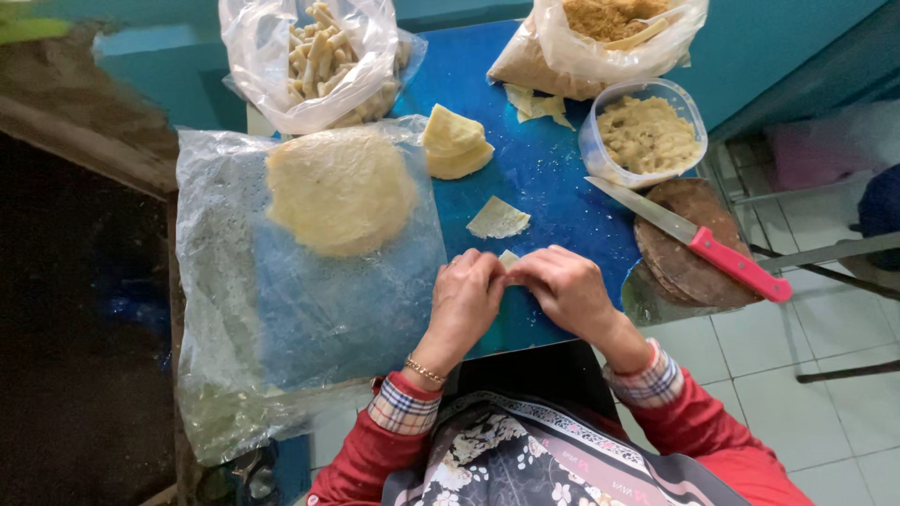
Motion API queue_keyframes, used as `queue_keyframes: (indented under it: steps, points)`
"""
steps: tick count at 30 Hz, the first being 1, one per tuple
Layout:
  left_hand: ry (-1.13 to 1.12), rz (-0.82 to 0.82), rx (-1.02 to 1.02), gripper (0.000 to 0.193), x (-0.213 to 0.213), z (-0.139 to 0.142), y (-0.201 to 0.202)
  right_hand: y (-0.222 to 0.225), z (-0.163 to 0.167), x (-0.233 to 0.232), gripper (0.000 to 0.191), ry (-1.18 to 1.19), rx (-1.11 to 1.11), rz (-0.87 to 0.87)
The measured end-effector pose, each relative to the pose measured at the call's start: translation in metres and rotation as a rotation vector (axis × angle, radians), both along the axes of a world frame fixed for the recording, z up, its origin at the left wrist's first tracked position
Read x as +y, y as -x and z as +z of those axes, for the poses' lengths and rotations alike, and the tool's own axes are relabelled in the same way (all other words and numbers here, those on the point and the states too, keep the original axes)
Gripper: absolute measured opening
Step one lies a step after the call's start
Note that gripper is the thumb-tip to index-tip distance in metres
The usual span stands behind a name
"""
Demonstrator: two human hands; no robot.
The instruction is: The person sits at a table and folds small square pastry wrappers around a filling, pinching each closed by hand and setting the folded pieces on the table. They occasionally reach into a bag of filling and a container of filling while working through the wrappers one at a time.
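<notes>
My left hand [466, 298] and my right hand [564, 288] meet at the near edge of the blue table [544, 178], fingers pinched together on a small pale piece of dough wrapper [508, 257] that peeks out between them. A loose triangular wrapper piece [498, 219] lies just beyond my hands. Further back sits a folded stack of wrapper sheets [454, 142]. A round stack of thin wrappers [339, 190] rests under a clear plastic bag [281, 300] to my left.
A clear tub of pale filling [647, 134] stands at the right. A red-handled knife [698, 242] lies across a round dark wooden board [694, 253]. At the back are a bag of finished rolls [323, 56] and a bag of brown crumbs [600, 28].
</notes>
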State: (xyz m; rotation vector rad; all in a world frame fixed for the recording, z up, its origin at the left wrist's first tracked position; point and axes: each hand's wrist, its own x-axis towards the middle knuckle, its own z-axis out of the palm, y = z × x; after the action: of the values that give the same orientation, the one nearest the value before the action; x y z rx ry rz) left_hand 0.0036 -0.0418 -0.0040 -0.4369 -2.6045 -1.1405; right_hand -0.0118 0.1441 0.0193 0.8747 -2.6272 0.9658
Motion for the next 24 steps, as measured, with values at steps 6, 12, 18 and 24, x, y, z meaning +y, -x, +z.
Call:
queue_keyframes:
  steps: [6, 12, 18, 24]
  points:
    - [-0.057, 0.025, -0.020, 0.013, 0.000, -0.002, 0.004, -0.016, 0.003, -0.003, 0.015, -0.077, 0.174, -0.018]
    - [-0.071, -0.122, 0.121, 0.012, -0.010, 0.003, -0.010, 0.014, -0.006, -0.001, 0.007, -0.001, -0.059, -0.001]
    - [-0.026, -0.008, 0.073, 0.005, -0.001, 0.001, -0.003, 0.020, -0.002, -0.001, 0.012, 0.069, -0.307, -0.079]
    - [-0.049, 0.087, -0.020, 0.008, 0.004, 0.004, 0.006, -0.009, 0.010, -0.006, 0.009, -0.129, 0.185, -0.048]
